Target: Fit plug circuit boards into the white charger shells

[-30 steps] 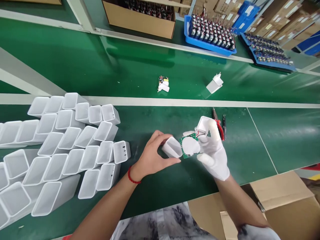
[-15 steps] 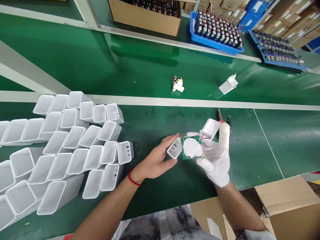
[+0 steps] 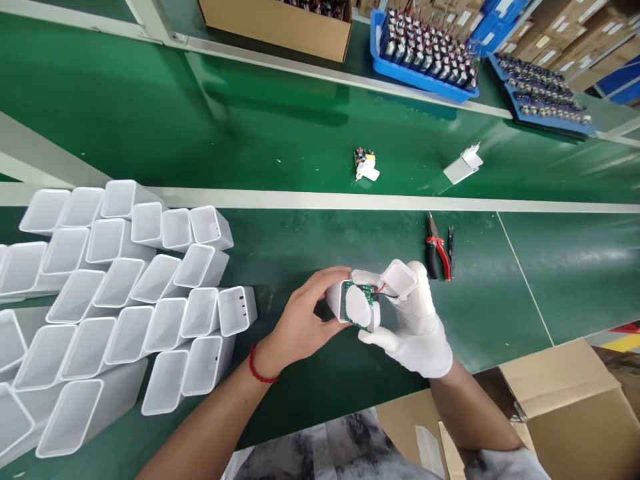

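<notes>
My bare left hand [image 3: 305,317], with a red string at the wrist, grips a white plastic housing [image 3: 336,301] between thumb and fingers. My gloved right hand [image 3: 417,327] holds a green circuit board [image 3: 369,293] with a round white pad [image 3: 358,305] on it. The board is partly inside the housing's open end. A white end cap [image 3: 399,279], joined to the board by red and black wires, rests against the right hand's fingers.
Rows of white open housings [image 3: 165,323] stand at the left. Red-handled pliers [image 3: 438,250] and black tweezers [image 3: 451,252] lie beyond my right hand. A board assembly [image 3: 367,165] and white part [image 3: 463,165] lie farther back. Blue trays [image 3: 425,77] are on the shelf; a cardboard box [image 3: 575,407] is lower right.
The circuit board has moved left, from beside the housing to partly inside it. The right hand has come closer to the left, uncovering the pliers. The view has shifted slightly.
</notes>
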### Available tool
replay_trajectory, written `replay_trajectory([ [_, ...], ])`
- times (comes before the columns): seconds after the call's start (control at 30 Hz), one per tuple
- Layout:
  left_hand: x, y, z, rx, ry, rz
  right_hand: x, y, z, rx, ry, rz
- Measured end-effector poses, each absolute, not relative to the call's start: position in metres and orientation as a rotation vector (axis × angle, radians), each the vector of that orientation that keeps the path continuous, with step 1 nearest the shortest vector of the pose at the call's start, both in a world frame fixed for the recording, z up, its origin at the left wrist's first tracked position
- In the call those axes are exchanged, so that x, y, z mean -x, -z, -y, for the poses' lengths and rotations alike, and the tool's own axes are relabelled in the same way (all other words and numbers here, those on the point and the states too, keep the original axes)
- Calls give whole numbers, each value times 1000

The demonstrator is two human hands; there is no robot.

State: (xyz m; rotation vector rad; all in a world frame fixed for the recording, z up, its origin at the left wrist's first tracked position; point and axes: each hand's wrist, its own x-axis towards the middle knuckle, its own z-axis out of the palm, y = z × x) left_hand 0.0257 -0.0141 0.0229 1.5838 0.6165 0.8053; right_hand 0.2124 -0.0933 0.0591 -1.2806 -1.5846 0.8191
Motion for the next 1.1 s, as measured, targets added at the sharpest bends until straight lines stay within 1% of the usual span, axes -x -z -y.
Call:
replay_trajectory([
  [0.43,-26,-21,17,-1530,-757,-678,-209,-69,82,1286,-785,1727],
  [0.73,-26,-19,16,-1562,-792,-660,-209,-71,80,1286,-635,1848],
  [0.9,-28,-20,17,-1580,-802,-658,-206,-69,82,1380,-516,1914],
  [0.97,-30,-21,18,-1563,-790,-682,-205,-70,85,1411,-545,1943],
  [1.03,-30,-22,18,-1486,-789,-699,-208,-73,87,1422,-665,1963],
  [1.1,-31,-22,17,-1344,-788,-693,-220,-78,84,1483,-785,1853],
])
